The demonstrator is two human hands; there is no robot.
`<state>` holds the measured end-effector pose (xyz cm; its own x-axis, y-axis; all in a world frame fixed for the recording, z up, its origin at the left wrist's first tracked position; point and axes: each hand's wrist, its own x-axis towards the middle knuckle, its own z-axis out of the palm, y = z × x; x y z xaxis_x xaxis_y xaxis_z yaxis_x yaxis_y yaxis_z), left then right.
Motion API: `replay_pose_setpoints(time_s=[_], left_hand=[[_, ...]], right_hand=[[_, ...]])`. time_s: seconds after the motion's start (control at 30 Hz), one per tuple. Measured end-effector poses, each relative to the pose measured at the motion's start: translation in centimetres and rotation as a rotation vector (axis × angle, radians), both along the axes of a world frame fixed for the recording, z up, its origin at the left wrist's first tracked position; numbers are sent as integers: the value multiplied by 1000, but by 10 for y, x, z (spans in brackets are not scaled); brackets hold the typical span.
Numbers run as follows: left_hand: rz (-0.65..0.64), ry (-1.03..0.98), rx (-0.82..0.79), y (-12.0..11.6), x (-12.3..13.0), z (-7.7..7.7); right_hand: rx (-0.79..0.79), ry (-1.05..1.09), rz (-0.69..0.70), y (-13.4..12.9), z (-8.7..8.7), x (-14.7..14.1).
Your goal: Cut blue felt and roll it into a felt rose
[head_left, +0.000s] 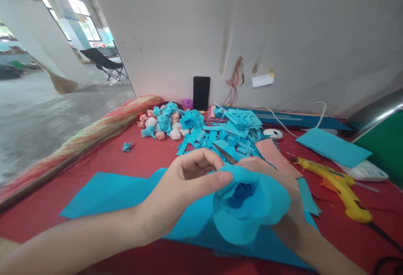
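Note:
A large blue paper flower [242, 199] with layered petals is held up near the bottom middle, its darker centre facing me. My left hand [192, 178] pinches the flower's upper left petal edge between thumb and fingers. Behind the flower, my right hand [277, 182] supports it from the right; its fingertips are mostly hidden by petals. The blades of scissors [224, 153] show just above the flower, their handles out of sight. Below both hands, a wide blue paper sheet [116, 193] lies on the red tabletop [151, 157].
Small blue, pink and white flowers [163, 121] are piled behind, beside blue paper scraps [233, 132]. A black phone [201, 92] leans on the white panel. To the right lie a yellow glue gun [336, 184], folded blue paper [333, 147] and a pink strip [277, 157].

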<state>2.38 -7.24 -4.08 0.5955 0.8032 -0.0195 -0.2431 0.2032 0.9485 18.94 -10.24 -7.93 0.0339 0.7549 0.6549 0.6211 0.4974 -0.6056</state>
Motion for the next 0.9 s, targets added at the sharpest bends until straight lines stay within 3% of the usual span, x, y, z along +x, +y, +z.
replay_pose_setpoints(time_s=[0.43, 0.57, 0.9], left_hand=[[-33, 97, 172, 1, -3, 2], [-62, 135, 233, 1, -2, 3], [-84, 88, 189, 1, -2, -1]], right_hand=[[-35, -82, 188, 3, -7, 14], [4, -85, 191, 2, -7, 12], [-21, -149, 199, 0, -10, 14]])
